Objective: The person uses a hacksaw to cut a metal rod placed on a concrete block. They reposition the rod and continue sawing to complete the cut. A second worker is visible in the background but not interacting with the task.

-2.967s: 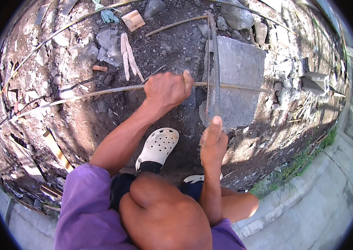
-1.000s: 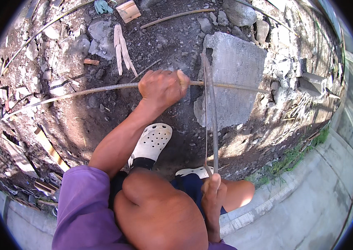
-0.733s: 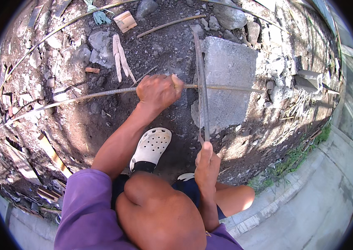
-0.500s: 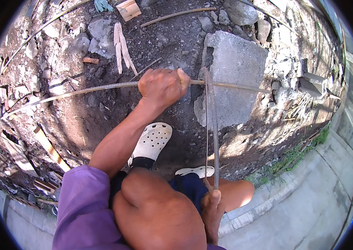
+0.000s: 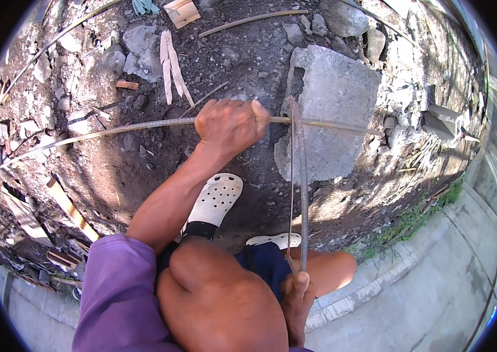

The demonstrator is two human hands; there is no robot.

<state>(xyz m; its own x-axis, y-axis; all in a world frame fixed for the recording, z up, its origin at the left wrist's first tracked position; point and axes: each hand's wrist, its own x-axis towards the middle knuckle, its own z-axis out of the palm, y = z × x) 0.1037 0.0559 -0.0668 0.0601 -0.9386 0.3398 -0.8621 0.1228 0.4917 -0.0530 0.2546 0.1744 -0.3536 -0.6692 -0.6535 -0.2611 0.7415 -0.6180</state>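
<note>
My left hand (image 5: 231,126) is a closed fist around a long, thin ribbed steel bar (image 5: 143,123), which runs left to right across the view. Low on the right, my right hand (image 5: 299,296) grips the near end of a hacksaw (image 5: 303,193), partly hidden behind my knee. The saw points away from me, its thin blade on the left of the curved frame. Its far end crosses the bar just right of my left fist, over a flat grey concrete slab (image 5: 342,94). Whether the blade has cut into the bar is too small to tell.
Broken concrete lumps (image 5: 143,53), wood scraps (image 5: 70,208) and a split piece of pale wood (image 5: 171,67) lie on the dirt. Another rod (image 5: 251,22) rests at the far side. Grey hollow block pieces (image 5: 441,122) stand right. Pavement (image 5: 401,305) borders the lower right.
The hacksaw and my right hand have shifted slightly toward me. My left hand keeps its grip on the bar in nearly the same place.
</note>
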